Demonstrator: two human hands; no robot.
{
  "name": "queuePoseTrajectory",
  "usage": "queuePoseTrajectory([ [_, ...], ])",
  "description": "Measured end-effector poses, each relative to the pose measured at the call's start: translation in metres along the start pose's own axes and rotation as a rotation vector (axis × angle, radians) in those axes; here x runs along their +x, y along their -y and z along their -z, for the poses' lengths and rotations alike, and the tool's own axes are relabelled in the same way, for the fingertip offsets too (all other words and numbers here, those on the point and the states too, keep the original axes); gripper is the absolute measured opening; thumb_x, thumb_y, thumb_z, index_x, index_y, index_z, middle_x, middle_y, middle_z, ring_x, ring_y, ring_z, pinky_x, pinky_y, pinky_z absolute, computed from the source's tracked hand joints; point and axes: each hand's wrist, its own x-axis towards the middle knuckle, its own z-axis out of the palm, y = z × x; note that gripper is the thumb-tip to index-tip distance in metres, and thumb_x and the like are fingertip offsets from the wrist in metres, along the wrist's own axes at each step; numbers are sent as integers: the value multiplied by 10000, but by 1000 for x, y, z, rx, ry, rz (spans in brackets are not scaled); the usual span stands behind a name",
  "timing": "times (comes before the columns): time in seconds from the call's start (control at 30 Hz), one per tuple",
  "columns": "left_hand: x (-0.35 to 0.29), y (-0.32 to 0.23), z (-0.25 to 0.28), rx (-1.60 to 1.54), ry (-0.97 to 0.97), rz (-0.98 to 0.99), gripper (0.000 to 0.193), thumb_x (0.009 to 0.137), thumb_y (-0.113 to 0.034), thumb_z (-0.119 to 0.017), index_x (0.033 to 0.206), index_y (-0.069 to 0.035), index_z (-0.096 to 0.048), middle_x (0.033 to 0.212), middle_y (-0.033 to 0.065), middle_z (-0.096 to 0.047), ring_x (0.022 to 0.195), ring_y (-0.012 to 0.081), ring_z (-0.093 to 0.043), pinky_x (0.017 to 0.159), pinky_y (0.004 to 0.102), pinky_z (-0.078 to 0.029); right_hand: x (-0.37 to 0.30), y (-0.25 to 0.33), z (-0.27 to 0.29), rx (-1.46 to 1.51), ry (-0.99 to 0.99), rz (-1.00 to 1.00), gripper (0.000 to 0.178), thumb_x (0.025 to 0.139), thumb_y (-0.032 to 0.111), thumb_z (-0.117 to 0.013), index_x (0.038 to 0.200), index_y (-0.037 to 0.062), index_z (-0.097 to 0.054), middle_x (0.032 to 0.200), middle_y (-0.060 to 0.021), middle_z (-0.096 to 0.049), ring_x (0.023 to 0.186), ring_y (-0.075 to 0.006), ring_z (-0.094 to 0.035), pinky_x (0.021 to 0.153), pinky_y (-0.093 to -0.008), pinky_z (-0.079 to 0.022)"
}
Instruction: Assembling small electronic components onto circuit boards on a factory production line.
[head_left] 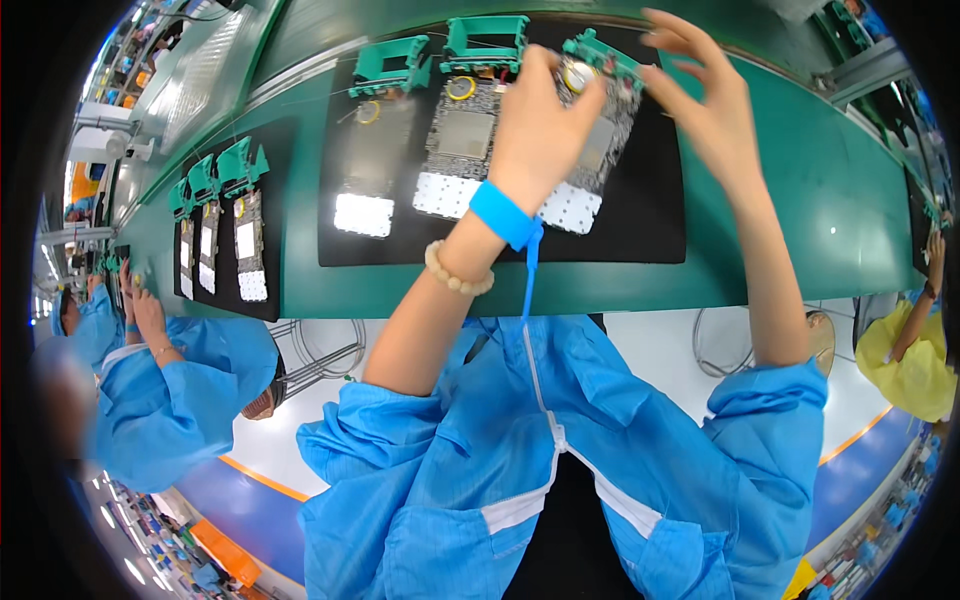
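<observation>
My left hand (548,125) is closed on the upper left side of the right-hand circuit board (612,130), its fingers bent near a round yellow-rimmed part (578,76). This board lies tilted, with a green plastic frame (603,56) at its top end and a white dotted panel (572,208) at its lower end. My right hand (708,95) is raised beside the frame's right end, its fingers apart and a little blurred. I cannot tell whether its thumb touches the frame. Left of it lie a second board (464,135) and a third board (375,150), each with a green frame at the top.
A black mat (660,220) lies under the boards on the green bench (800,180). Several similar boards rest on another mat (262,215) at the left. A person in blue (185,390) sits at the left and another in yellow (905,365) at the right.
</observation>
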Motion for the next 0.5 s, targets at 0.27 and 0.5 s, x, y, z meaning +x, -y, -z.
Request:
queuePoseTrajectory([
  [0.27,-76,-24,41,146,197,-140,692,825,-158,-636,1331,109,-246,1183,320,-473,1082,432,-482,918,431,-407,-81,-2,2,-556,62,-272,411,862,351,-590,1141,49,-596,1229,-100,-517,1185,-297,-407,989,-424,-296],
  [0.5,-118,-24,86,236,63,-220,417,765,-54,-675,1160,3,-551,1171,172,-563,1107,338,-531,942,386,-419,-62,16,-2,303,-46,-605,462,847,115,-628,1253,26,-426,955,-119,-633,847,-150,-595,729,-269,-468],
])
